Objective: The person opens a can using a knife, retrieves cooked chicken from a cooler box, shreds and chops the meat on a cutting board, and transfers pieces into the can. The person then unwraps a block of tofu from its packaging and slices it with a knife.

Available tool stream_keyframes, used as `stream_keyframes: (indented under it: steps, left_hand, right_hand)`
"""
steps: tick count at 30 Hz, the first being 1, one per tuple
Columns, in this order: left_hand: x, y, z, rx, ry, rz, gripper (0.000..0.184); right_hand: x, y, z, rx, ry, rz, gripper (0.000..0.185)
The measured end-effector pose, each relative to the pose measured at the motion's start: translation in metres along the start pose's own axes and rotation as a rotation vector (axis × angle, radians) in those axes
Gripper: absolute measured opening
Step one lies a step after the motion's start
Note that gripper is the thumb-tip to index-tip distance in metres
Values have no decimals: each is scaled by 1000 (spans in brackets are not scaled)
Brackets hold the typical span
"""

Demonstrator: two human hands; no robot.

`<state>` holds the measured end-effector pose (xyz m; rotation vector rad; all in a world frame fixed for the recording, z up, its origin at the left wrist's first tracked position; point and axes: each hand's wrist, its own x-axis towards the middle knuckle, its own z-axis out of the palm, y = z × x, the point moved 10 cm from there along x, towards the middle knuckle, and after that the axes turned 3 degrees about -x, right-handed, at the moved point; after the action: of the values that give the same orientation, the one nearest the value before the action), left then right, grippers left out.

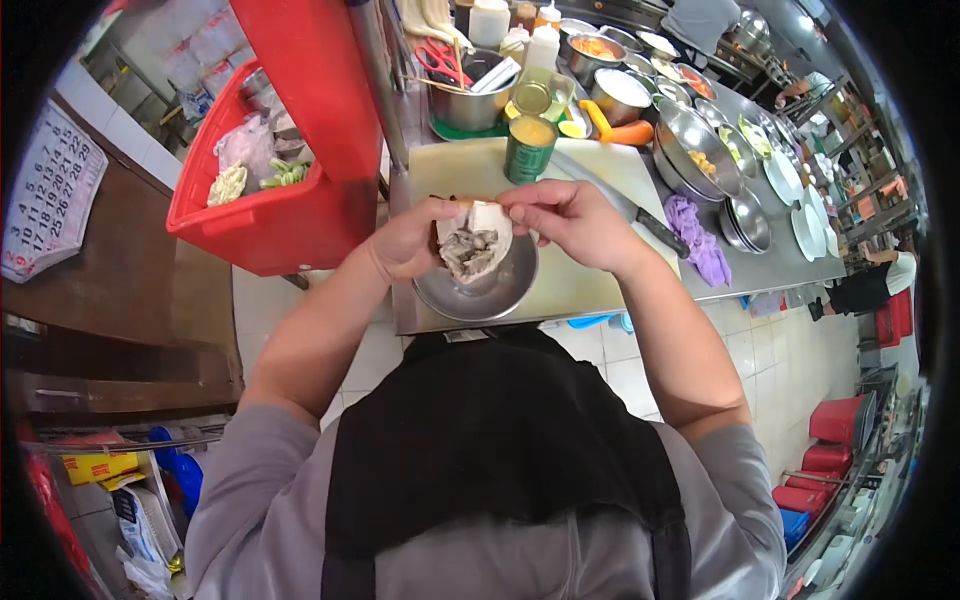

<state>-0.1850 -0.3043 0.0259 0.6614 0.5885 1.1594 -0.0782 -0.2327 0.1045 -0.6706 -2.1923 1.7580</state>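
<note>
A pale piece of food with grey, ragged folds (474, 250) is held up over the near edge of the cutting board; I cannot make out its kind. My left hand (412, 238) grips its left side. At its upper right edge, the thumb and fingers of my right hand (568, 222) are pinched together on it. A steel bowl (505, 296) rests directly below, partly covered by the food. Beyond the hands, an opened green can (530, 150) with yellow contents stands on the cutting board (600, 280). A knife (662, 232) lies to the right, its blade partly behind my right hand.
A purple cloth (697, 240) and nested steel bowls (745, 222) sit right of the board. Behind are a pot of utensils (472, 105), squeeze bottles (543, 48) and an orange-handled peeler-like item (597, 120). A red bin (270, 225) stands left. Other people work at far right.
</note>
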Motion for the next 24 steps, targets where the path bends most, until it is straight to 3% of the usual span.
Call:
stream_keyframes:
  steps: [4, 6, 9, 24]
  left_hand:
    - [0, -1, 0, -141, -25, 19, 55]
    - [1, -3, 9, -156, -82, 0, 64]
    - [3, -5, 10, -118, 28, 3, 67]
    - [-1, 21, 22, 222, 264, 303, 39]
  right_hand:
    - [-8, -40, 7, -387, 111, -334, 31]
    - [-6, -40, 13, -364, 93, -241, 34]
    - [-9, -42, 14, -366, 141, -228, 34]
    - [-21, -38, 8, -147, 288, -311, 29]
